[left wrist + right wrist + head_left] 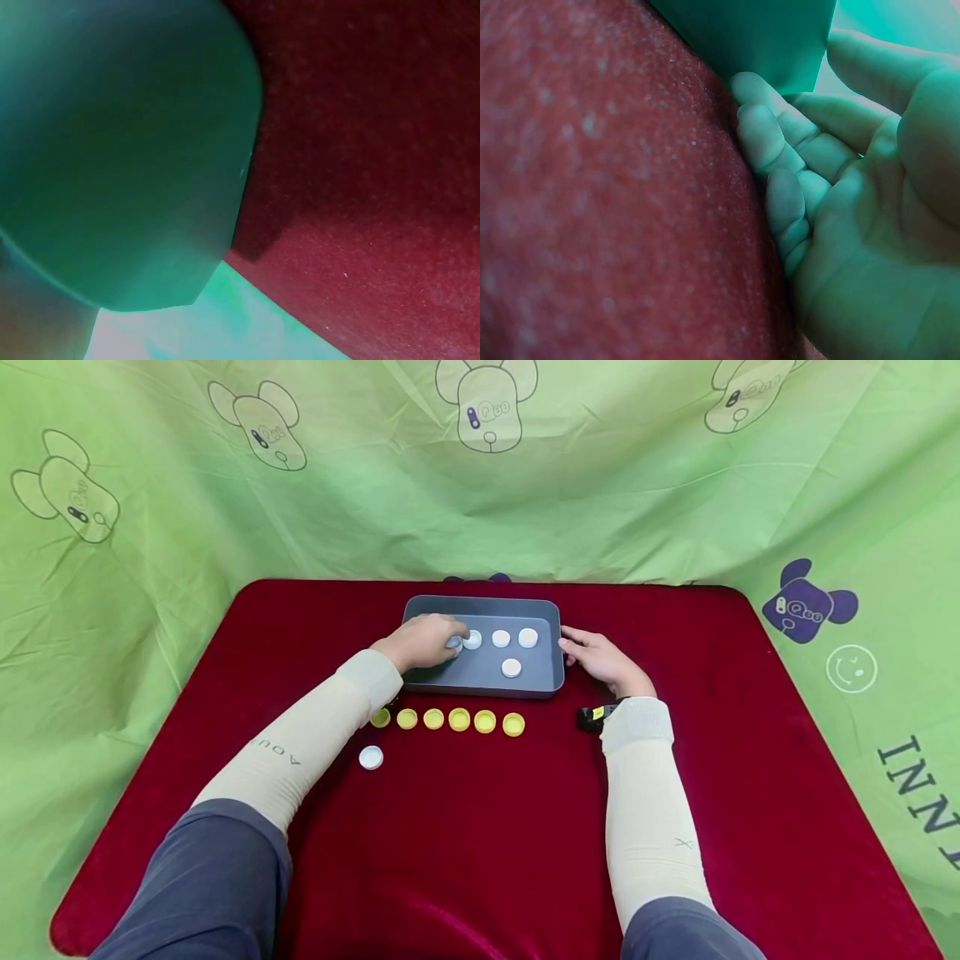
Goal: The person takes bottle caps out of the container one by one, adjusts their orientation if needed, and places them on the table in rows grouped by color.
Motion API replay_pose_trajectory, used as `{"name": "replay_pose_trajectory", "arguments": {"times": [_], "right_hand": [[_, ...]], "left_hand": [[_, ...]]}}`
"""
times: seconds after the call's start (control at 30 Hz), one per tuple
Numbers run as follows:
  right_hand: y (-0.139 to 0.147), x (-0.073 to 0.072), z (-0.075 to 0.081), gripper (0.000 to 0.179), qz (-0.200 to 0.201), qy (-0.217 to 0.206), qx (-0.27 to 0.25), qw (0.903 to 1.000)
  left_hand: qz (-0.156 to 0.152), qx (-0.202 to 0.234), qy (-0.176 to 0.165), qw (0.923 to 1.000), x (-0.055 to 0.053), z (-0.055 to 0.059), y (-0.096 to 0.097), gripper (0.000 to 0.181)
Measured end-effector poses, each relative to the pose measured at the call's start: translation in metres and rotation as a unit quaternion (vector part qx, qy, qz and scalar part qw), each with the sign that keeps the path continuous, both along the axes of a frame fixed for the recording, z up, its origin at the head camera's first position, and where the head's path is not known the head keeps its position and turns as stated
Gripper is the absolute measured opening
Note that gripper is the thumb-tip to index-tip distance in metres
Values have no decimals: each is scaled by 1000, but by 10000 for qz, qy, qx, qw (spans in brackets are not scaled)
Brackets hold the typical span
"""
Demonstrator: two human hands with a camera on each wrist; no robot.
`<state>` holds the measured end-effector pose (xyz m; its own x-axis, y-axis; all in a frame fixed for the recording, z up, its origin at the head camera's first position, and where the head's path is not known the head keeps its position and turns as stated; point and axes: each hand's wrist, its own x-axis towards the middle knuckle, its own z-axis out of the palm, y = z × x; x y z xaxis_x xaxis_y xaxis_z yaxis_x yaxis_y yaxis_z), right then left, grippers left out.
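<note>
Head view shows a grey rectangular tray (468,679) on the far part of the red-covered counter (465,827), with a person's two hands at it. The left hand (425,642) reaches over the tray's left side and pinches a pale round cap (453,643) between thumb and fingers, inside the tray. Just right of it lie four white caps (501,639): three along the far half, one nearer. The right hand (603,660) is clenched on nothing; its relaxed fingers touch the outside of the tray's right wall, as the right wrist view also shows. On the near side of the tray runs a row of six yellow caps (459,720), the leftmost close against the left forearm. A lone white cap (371,757) sits nearer still, at the left. Green printed fabric (600,502) hangs behind the counter.
</note>
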<state>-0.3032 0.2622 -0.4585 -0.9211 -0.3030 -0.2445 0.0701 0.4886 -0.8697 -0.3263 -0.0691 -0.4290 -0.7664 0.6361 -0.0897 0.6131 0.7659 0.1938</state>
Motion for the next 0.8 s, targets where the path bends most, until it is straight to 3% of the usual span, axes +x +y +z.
{"name": "replay_pose_trajectory", "arguments": {"times": [0.53, 0.8], "right_hand": [[0, 0, -1, 57, 12, -42, 24, 10000], [-1, 0, 0, 55, 4, 30, -55, 10000]], "left_hand": [[-54, 16, -30, 10000, 1, 3, -9, 32], [-204, -53, 81, 9997, 9, 6, -14, 31]]}}
